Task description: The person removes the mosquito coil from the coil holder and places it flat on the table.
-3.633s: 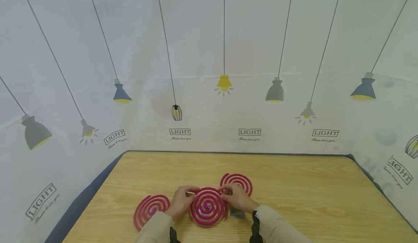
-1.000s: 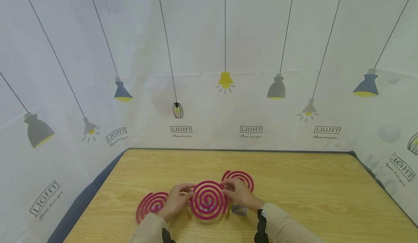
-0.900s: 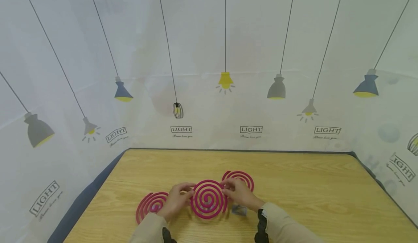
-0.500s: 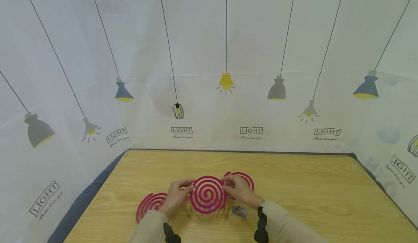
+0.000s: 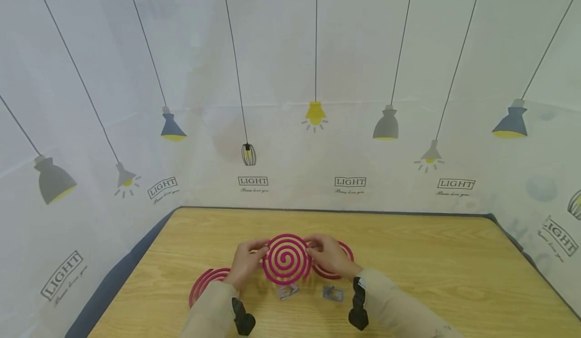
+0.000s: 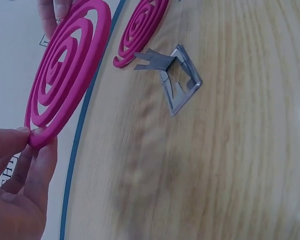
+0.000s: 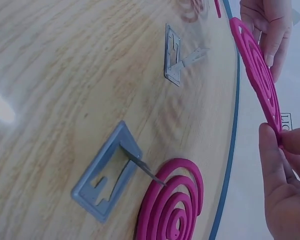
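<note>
Both hands (image 5: 245, 263) (image 5: 331, 255) pinch a raised pink coil (image 5: 286, 259) at opposite edges (arms (image 5: 212, 305) (image 5: 397, 297) angled inward).

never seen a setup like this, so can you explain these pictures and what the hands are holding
There is no machine here, just a person at work. The wide view comes from a camera worn on the head, looking forward and down; the close views come from one camera on each wrist. The left hand and right hand pinch a pink spiral coil from either side, holding it up off the wooden table. On the table are two more coils and two small metal pieces, each with a raised tab.
</note>
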Demonstrator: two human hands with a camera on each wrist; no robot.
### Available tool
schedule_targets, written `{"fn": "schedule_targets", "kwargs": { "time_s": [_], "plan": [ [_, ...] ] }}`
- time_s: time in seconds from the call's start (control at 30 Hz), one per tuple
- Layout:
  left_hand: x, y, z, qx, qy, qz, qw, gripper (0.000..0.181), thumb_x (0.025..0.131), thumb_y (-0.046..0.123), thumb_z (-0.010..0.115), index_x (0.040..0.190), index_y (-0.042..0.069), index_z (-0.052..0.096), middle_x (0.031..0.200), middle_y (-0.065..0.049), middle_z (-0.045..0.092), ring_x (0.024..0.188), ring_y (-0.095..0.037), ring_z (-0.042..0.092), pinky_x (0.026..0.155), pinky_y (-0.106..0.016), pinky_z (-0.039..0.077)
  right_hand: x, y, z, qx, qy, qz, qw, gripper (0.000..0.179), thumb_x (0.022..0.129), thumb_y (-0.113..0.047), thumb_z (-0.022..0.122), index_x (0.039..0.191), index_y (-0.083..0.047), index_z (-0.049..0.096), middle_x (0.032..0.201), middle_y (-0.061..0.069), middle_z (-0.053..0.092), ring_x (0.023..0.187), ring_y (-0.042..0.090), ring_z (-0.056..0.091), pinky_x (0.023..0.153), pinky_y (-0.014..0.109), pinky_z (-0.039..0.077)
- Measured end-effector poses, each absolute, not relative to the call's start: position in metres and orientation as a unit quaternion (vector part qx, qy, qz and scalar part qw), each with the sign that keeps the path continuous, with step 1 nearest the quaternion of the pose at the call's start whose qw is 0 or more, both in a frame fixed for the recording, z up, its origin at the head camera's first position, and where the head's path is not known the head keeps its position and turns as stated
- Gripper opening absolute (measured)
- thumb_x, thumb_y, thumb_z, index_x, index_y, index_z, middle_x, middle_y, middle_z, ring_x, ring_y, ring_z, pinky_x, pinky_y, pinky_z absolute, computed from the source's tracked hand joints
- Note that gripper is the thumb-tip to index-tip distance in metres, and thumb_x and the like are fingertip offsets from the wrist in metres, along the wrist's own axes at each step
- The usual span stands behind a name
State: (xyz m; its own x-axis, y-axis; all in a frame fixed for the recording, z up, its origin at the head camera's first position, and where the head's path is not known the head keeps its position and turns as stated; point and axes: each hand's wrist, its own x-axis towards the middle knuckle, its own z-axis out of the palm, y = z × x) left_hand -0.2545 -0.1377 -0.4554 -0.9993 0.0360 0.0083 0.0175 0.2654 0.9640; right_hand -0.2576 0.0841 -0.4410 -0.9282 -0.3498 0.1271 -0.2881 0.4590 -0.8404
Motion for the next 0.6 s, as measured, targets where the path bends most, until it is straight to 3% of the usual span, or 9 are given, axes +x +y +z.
{"fn": "schedule_targets", "kwargs": {
  "time_s": [0.27, 0.6],
  "plan": [
    [-0.264, -0.133, -0.457, -0.003, 0.793, 0.609, -0.023, 0.024, 0.088, 0.003, 0.051, 0.109, -0.005, 0.058, 0.094, -0.015, 0.057, 0.078, -0.018, 0.057, 0.063, -0.029, 0.053, -0.271, 0.085, -0.451, -0.232, 0.830, -0.506, 0.012, 0.026, 0.088, -0.009, 0.053, 0.110, 0.004, 0.054, 0.086, 0.008, 0.059, 0.072, 0.014, 0.057, 0.056, 0.025, 0.051],
    [-0.272, -0.127, -0.458, -0.045, 0.815, 0.575, -0.050, 0.021, 0.085, 0.002, 0.053, 0.104, -0.003, 0.062, 0.093, -0.015, 0.059, 0.076, -0.019, 0.059, 0.062, -0.028, 0.053, -0.278, 0.075, -0.452, -0.167, 0.847, -0.503, 0.039, 0.026, 0.086, 0.002, 0.051, 0.112, 0.006, 0.053, 0.094, 0.015, 0.058, 0.079, 0.023, 0.058, 0.060, 0.026, 0.052]
  ]
}}
